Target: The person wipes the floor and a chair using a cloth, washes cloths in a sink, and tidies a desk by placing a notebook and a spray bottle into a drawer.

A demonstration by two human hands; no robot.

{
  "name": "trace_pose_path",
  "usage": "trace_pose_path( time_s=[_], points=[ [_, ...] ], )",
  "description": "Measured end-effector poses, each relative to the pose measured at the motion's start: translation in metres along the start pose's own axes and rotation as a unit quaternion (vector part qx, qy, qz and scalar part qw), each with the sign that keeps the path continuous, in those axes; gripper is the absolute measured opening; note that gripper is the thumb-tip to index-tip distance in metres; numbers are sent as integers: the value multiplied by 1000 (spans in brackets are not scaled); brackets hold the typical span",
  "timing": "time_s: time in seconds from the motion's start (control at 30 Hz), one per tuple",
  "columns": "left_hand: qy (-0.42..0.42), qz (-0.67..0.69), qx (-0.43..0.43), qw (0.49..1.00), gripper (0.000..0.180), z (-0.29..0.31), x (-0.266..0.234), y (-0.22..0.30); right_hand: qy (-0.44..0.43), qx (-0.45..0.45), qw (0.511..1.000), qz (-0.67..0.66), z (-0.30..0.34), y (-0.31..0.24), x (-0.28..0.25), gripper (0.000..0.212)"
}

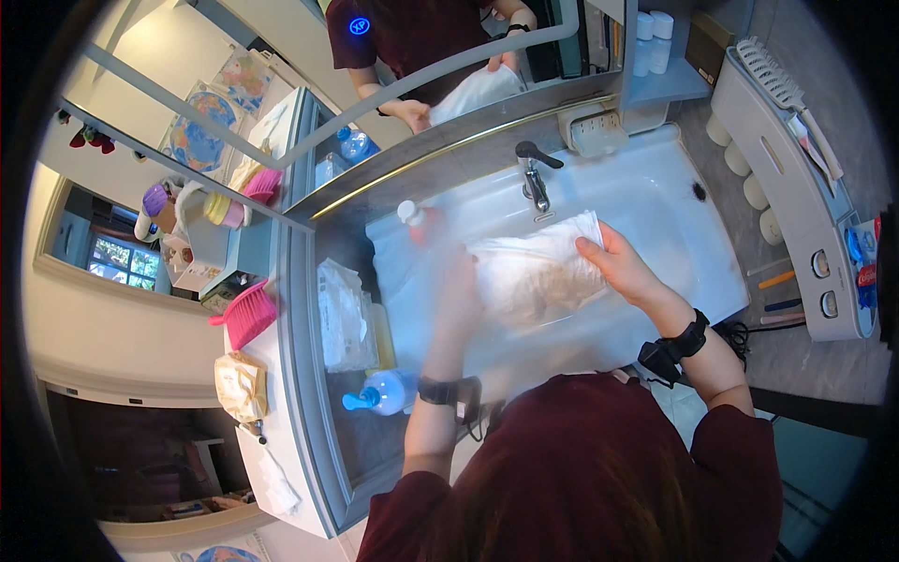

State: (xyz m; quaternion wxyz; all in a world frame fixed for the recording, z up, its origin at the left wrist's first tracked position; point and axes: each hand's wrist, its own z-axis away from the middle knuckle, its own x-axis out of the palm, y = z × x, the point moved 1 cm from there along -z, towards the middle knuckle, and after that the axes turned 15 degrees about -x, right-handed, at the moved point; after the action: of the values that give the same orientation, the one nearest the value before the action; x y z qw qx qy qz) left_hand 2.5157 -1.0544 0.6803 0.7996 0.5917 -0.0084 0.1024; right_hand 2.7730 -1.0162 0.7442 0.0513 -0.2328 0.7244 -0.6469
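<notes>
Stretched between my hands over the white washbasin (646, 201) is a white cloth (538, 276), creased, with a brownish tint across its lower middle. My right hand (623, 265) pinches its right edge, thumb on top. At its left edge is my left hand (457, 279), blurred by haze in the picture; the mirror (375, 75) shows it closed on the cloth as well. Beyond the cloth stands the dark-handled chrome faucet (536, 183). A pinkish bottle with a white cap (410, 214) is at the basin's left, close to my left hand.
Left of the basin lie a white plastic package (342, 318) and a blue-capped bottle (379, 393). A soap dish (597, 134) sits at the back. On the right, a white rack (787, 187) holds a hairbrush (768, 75). Further left is a pink dustpan-like scoop (251, 317).
</notes>
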Motion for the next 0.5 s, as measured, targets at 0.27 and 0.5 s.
trace_pose_path(
  time_s=[0.27, 0.5],
  points=[
    [15, -443, 99, 891, 28, 26, 19, 31, -3, -18, 996, 92, 1, 10, -17, 50],
    [4, -554, 35, 832, 20, 16, 5, 46, -191, -35, 878, 438, -3, 28, -37, 34]
  ],
)
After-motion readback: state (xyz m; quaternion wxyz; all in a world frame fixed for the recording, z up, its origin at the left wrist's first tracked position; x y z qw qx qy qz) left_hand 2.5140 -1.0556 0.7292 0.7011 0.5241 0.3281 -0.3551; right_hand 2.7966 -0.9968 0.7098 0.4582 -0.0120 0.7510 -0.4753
